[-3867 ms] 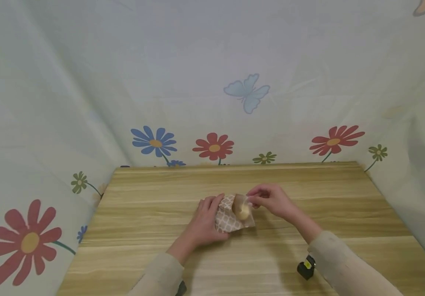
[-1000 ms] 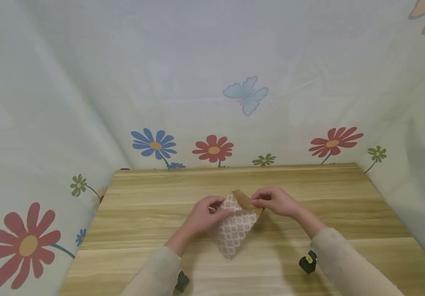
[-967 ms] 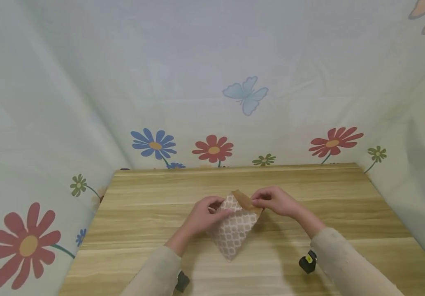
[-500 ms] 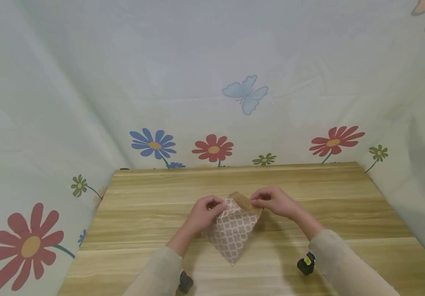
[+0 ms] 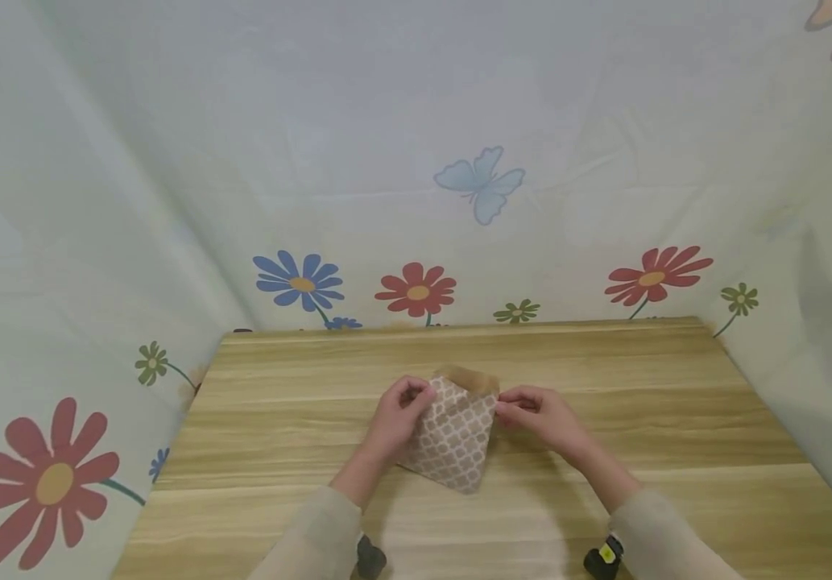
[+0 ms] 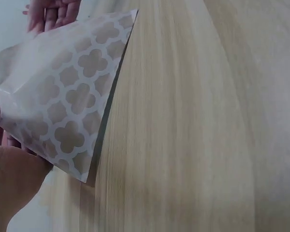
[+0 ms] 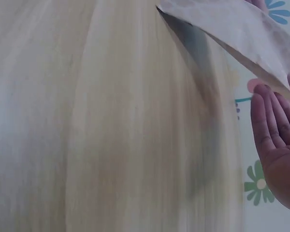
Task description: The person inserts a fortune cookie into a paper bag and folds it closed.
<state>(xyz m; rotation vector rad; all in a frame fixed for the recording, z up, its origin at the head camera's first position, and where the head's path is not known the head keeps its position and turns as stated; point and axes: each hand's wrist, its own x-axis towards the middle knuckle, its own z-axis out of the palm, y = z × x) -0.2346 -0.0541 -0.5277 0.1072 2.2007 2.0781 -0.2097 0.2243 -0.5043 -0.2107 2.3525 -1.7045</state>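
Observation:
A small paper bag (image 5: pixel 452 439), tan with a white lattice print, is held up between both hands over the table. Its brown inner side (image 5: pixel 468 379) shows along the upper edge, where the mouth is. My left hand (image 5: pixel 392 419) pinches the bag's upper left edge between thumb and fingers. At the upper right edge, the thumb and fingers of my right hand (image 5: pixel 548 419) pinch the paper. In the left wrist view the bag's printed face (image 6: pixel 70 96) slants up from the left hand (image 6: pixel 17 176). The right wrist view has the right hand (image 7: pixel 278 140) at the paper's edge. The bag's contents are hidden.
The wood-grain table (image 5: pixel 300 379) reaches back to a white cloth backdrop (image 5: pixel 358 145) printed with flowers and a butterfly. More of this cloth hangs at both sides. Small black devices (image 5: pixel 602 560) are worn at the wrists.
Earlier the right hand was at a pale, clear-wrapped item in the bag's mouth; that item is now out of sight. The bag has since turned, its mouth facing away, and both hands shifted along its edge.

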